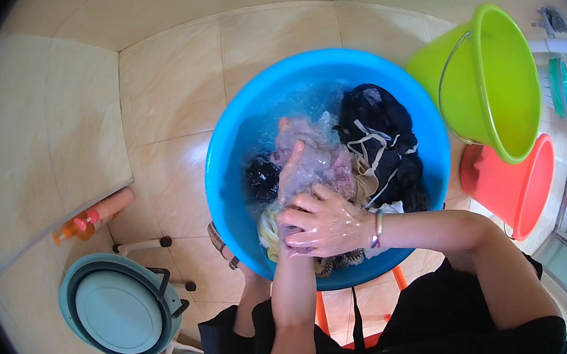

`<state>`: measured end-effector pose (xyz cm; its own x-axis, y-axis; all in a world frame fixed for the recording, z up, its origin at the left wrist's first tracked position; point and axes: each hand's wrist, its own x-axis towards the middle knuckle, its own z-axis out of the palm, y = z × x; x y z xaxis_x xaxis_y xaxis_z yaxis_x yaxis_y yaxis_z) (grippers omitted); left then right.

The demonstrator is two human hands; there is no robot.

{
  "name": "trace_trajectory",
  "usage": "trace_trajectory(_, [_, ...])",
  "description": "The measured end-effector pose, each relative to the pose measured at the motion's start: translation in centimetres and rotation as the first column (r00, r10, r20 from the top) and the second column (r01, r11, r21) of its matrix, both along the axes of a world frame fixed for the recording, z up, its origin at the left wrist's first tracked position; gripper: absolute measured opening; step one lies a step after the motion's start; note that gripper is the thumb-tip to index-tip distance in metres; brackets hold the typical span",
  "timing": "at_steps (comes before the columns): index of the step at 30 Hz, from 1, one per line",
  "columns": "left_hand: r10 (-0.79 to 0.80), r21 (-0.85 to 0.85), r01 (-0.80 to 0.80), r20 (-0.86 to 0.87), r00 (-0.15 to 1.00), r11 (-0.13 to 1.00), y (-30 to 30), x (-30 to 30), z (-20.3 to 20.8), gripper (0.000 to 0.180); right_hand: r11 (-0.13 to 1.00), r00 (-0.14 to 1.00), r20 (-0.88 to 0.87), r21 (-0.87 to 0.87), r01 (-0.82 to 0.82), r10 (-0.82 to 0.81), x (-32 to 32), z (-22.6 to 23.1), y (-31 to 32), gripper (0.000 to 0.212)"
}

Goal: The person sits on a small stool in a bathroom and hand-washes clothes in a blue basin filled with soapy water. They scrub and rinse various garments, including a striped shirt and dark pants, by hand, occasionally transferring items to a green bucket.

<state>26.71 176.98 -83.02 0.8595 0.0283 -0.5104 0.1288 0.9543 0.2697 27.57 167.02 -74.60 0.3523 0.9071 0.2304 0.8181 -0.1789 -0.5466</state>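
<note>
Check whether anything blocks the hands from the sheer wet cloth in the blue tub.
Nothing visible does: the sheer wet cloth lies against the left hand, while the right hand curls over the left wrist.

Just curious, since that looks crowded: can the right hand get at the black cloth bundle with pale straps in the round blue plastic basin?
Probably yes: the black cloth bundle lies near the right hand, with beige cloth but nothing rigid between. That hand lies against the left hand, though.
</note>
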Motion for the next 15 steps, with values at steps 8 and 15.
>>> trace_trajectory(8, [0.107, -0.084, -0.103, 0.053, 0.993, 0.991, 0.8, 0.5, 0.4, 0.037, 0.929, 0.977, -0.016, 0.306, 0.209, -0.214, 1.2, 0.4, 3.1, 0.016])
trace_trajectory(15, [0.26, -0.06, -0.286, -0.275, 0.926, 0.956, -1.1, 0.1, 3.5, 0.023, 0.855, 0.864, -0.249, 0.183, 0.485, -0.437, 5.5, -5.3, 3.2, 0.01])
